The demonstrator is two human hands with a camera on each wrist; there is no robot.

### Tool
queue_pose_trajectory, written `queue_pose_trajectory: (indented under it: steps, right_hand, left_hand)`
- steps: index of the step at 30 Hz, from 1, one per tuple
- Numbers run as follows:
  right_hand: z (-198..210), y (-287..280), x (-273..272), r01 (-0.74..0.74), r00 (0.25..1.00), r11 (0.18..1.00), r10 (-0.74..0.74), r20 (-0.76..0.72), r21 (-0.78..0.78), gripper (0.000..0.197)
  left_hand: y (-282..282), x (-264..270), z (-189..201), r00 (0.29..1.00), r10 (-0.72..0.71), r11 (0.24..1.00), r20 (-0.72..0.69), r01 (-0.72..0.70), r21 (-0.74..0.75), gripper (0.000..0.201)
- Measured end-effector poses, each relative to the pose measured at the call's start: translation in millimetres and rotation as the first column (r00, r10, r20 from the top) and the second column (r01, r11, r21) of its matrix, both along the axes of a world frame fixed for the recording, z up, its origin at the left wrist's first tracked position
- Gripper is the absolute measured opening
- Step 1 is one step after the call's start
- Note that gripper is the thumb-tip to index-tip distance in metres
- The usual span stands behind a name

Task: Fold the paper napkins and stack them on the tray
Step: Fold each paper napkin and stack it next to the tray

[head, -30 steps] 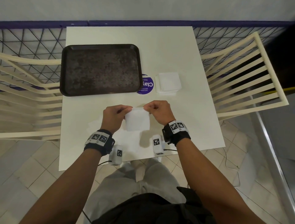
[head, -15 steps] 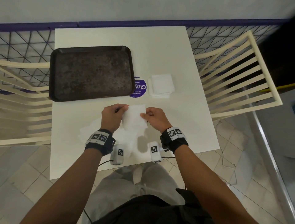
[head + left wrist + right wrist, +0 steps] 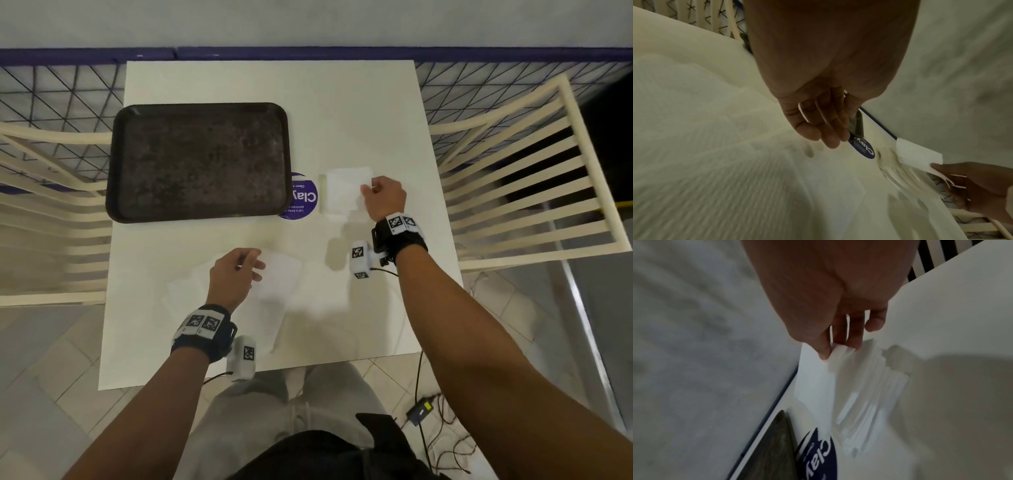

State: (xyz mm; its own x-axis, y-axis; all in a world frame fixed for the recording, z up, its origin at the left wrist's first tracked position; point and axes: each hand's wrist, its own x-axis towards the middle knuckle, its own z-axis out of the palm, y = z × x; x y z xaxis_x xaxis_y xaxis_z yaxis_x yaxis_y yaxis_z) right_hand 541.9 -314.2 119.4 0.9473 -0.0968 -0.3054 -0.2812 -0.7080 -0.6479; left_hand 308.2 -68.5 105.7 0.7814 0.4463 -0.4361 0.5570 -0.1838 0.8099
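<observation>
White square table [image 3: 342, 113], cream slatted chairs [image 3: 520, 192] either side, tiled floor [image 3: 41, 394], grey wall [image 3: 308, 20]

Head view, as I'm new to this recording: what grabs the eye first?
The dark tray sits bare on the far left of the white table, with a purple sticker at its right edge. Right of that, the right hand pinches a folded napkin over the napkin stack. The left hand hovers above unfolded napkins near the front.
</observation>
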Motion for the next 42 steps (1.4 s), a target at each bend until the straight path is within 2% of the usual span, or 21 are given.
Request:
queue_pose_trajectory:
  steps: [6,10,14,18,21,23,27,30,33,38,42]
  right_hand:
    - [-26.3,-4.6,18.2,0.019,0.999,0.997,-0.021,-0.030,-0.074,0.034]
    - [-28.0,-1.3,1.9,0.090,0.993,0.992,-0.083,0.084,-0.093,0.034]
    - [-18.8,13.3,-33.7,0.103,0.965,0.994,-0.105,0.239,0.024,0.027]
    - [-17.2,32.4,-82.2,0.052,0.963,0.989,-0.086,0.255,0.137,0.023]
    - [-20.1,45.5,-118.0,0.025,0.982,0.987,-0.055,0.182,0.161,0.019]
    - [-22.0,53.2,-139.0,0.017,0.997,0.988,-0.029,0.072,0.156,0.014]
    - [-28.0,65.2,-173.1,-0.041,0.987,0.999,0.043,-0.156,0.016,0.009]
    - [-31.3,73.8,-192.3,-0.119,0.959,0.991,0.098,-0.267,-0.064,0.023]
    - [-34.0,81.4,-208.6,-0.161,0.935,0.984,0.126,-0.330,-0.081,0.044]
    - [-32.4,90.2,-221.2,-0.156,0.927,0.986,0.127,-0.353,-0.056,0.039]
    - [-33.7,94.4,-225.4,-0.032,0.909,0.999,0.028,-0.416,-0.002,0.032]
  left_hand:
    - [6.2,-6.8,-7.4,0.999,0.039,0.999,-0.030,-0.038,0.033,0.020]
    - [11.5,-8.0,-13.4,0.997,0.032,0.990,-0.066,-0.023,0.142,0.016]
    - [18.0,-11.7,-25.3,0.991,-0.004,0.958,-0.130,0.041,0.283,0.016]
    - [19.3,-20.8,-32.4,0.979,-0.028,0.941,-0.204,0.095,0.326,0.025]
    - [19.2,-27.7,-35.2,0.977,-0.049,0.954,-0.206,0.107,0.281,0.027]
    - [20.9,-30.4,-36.1,0.977,-0.064,0.954,-0.205,0.120,0.274,0.027]
    - [25.4,-35.3,-35.2,0.978,-0.080,0.958,-0.192,0.128,0.256,0.026]
    - [29.6,-39.6,-34.8,0.978,-0.071,0.965,-0.194,0.117,0.237,0.025]
    - [31.7,-43.3,-34.0,0.978,-0.070,0.965,-0.198,0.116,0.237,0.023]
    - [31.7,-46.7,-32.1,0.983,-0.075,0.966,-0.168,0.113,0.232,0.017]
    - [34.7,-47.9,-33.7,0.978,-0.104,0.958,-0.181,0.147,0.245,0.011]
